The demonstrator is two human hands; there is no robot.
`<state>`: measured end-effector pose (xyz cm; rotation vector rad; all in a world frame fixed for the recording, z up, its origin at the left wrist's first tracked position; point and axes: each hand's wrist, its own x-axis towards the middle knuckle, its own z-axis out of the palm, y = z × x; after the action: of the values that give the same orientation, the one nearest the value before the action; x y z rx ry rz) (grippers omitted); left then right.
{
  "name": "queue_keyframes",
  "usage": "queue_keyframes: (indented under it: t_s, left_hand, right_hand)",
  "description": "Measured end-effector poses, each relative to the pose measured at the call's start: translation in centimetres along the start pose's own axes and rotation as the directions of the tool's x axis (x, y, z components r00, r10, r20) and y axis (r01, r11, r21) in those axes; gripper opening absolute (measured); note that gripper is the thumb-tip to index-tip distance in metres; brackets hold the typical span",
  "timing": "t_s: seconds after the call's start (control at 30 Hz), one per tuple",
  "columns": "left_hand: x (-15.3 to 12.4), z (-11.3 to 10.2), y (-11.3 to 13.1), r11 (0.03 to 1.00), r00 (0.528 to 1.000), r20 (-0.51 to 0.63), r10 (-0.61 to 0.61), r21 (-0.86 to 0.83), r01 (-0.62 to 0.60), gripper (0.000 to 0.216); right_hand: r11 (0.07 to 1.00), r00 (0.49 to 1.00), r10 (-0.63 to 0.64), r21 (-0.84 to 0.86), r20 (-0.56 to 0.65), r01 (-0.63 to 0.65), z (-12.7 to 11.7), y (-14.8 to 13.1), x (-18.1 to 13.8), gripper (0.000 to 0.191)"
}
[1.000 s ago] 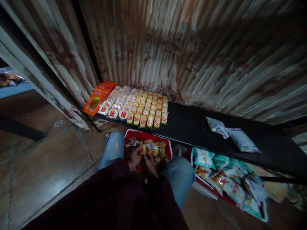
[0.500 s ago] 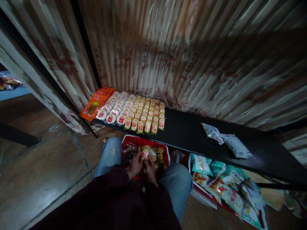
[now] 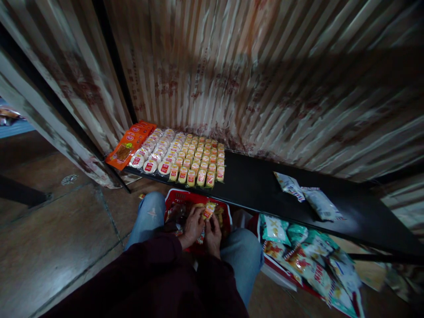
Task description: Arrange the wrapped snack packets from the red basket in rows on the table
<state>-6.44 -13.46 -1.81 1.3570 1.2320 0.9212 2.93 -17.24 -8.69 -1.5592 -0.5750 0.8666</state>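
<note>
Between my knees, over a red basket [image 3: 228,213], my left hand [image 3: 193,226] and my right hand [image 3: 213,232] grip one small wrapped snack cake [image 3: 208,211]. It is yellow with a red and white label and is held tilted, with the fingers of both hands closed on its lower part. More wrapped snacks lie in the basket, partly hidden by my hands. On the black shelf [image 3: 247,176] ahead stand rows of matching yellow snack cakes [image 3: 200,177]. Rows of round white wrapped cakes [image 3: 150,165] are to their left.
Orange snack packets [image 3: 127,148] lie at the shelf's left end. Two chip bags [image 3: 320,204] lie farther right on the shelf. Below, a second basket holds several green and red snack bags [image 3: 311,265]. A striped curtain [image 3: 212,79] hangs behind, beside a black post [image 3: 114,57].
The snack cake has come up slightly out of the basket, held in both hands and tilted more upright. The whole view has shifted a little.
</note>
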Motion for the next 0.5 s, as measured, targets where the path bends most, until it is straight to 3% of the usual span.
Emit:
queue_keyframes:
  t_s: [0.33, 0.5]
  left_hand:
    - [1.5, 1.2, 1.5, 0.986, 0.995, 0.052, 0.080, 0.141, -0.087, 0.046]
    - [2.2, 1.7, 3.1, 0.985, 0.993, 0.042, 0.112, 0.126, -0.116, 0.052]
  right_hand:
    - [0.995, 0.994, -0.091, -0.048, -0.055, 0.088, -0.6, -3.4, 1.6, 0.059]
    - [0.988, 0.989, -0.144, -0.062, -0.033, 0.142, -0.9, -5.3, 2.8, 0.058]
